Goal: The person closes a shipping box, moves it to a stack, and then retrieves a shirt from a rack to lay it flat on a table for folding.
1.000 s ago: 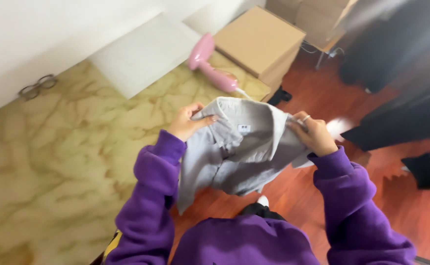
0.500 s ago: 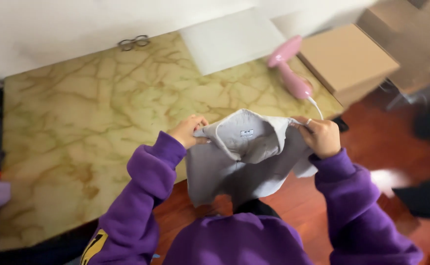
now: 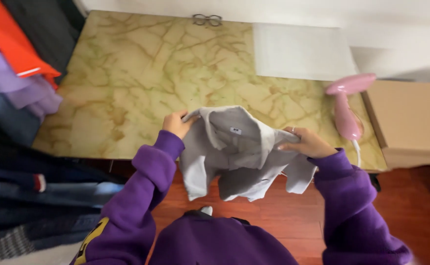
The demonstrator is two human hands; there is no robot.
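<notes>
**A:** ok so what's each hand got hold of?

**B:** both are on the same grey shirt. The left hand is closed on one shoulder by the collar, the right hand is pinched shut on the other shoulder, fingers folded over the cloth. Between the two grips the collar stands open with a small label showing, and below them the rest of the shirt hangs loose over the wooden floor.

**A:** is it lying on the table?

**B:** looks like it's held just over the near edge of the marble table, though I can't really tell if the collar touches the top. Just past the right grip stands a pink handheld steamer, and further out that side a cardboard box. Well beyond both grips there's a white sheet and a pair of glasses at the far edge. Out past the left grip, hanging clothes.
</notes>
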